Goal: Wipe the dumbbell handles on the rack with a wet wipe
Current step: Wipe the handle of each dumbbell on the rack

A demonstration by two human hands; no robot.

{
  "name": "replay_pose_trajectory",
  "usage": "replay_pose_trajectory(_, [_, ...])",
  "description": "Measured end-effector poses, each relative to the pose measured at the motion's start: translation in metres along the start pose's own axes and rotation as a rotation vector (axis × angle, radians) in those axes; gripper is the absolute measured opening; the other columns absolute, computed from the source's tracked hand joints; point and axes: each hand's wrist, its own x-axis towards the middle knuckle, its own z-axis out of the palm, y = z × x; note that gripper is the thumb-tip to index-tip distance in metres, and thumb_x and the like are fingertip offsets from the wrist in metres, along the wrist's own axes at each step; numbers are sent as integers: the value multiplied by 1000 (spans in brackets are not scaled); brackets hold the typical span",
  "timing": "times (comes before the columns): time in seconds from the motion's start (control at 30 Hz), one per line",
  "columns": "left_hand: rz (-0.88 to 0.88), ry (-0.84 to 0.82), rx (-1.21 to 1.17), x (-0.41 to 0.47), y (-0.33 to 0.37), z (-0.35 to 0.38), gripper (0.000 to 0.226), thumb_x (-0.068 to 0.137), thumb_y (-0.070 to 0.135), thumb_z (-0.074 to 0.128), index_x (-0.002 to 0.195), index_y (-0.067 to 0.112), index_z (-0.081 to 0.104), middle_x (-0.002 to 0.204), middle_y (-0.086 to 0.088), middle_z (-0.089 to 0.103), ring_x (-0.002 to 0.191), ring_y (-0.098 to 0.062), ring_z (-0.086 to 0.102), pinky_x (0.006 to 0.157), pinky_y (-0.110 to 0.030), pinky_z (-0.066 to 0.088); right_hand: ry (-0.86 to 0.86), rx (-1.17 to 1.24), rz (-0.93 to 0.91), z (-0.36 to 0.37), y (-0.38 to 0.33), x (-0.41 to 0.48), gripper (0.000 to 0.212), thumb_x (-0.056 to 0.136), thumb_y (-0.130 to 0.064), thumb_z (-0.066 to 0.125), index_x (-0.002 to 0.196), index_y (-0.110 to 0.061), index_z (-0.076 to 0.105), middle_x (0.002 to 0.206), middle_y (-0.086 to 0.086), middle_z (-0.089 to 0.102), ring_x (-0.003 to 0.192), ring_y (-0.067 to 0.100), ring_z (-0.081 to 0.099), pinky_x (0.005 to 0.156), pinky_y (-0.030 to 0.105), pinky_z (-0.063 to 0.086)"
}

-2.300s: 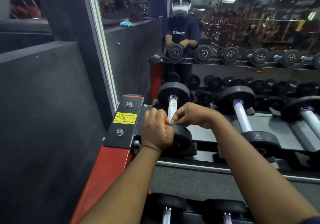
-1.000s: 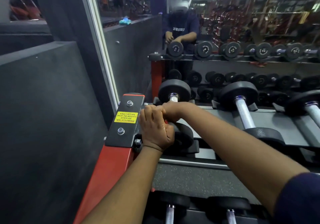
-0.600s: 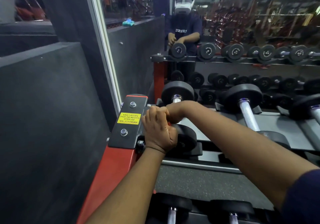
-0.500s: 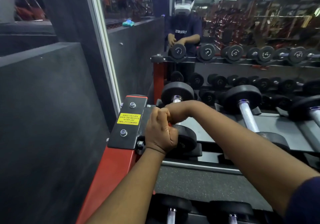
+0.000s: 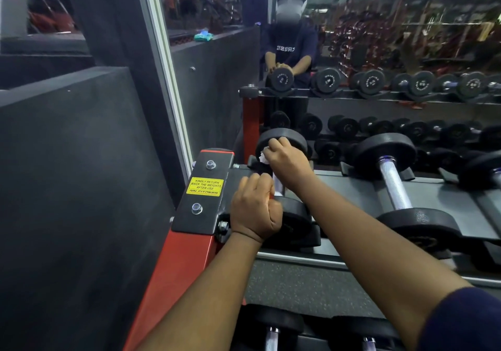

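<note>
Head cam: fwd & down, close over rack (image 5: 349, 196).

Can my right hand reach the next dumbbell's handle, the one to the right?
Probably yes. The right hand holds the wet wipe at the first dumbbell, and the next dumbbell's handle lies bare just to its right, with nothing in between.

dim indoor light | ceiling lamps glare in mirror (image 5: 379, 38) — reflection soft | wide-angle bending at edges
</note>
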Motion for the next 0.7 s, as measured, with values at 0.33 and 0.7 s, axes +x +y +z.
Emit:
replay_pose_trajectory(0.33, [-2, -3, 12, -1, 1, 0, 18, 63, 20, 35, 69, 8, 47, 67, -6, 46, 62, -25, 37, 52, -35, 32, 40, 175, 427, 20, 4, -18, 18, 78, -1, 67, 66, -8, 56, 67, 5, 53, 61, 21, 51, 53, 31, 45])
replay_pose_trajectory(0.7, [-15, -8, 0, 0, 2, 0, 21, 63, 22, 34, 70, 8, 48, 68, -8, 47, 63, -27, 39, 51, -38, 37, -131, 1632, 1590, 13, -9, -27, 8, 84, -7, 68, 86, 1, 68, 79, 15, 70, 61, 21, 65, 62, 32, 57])
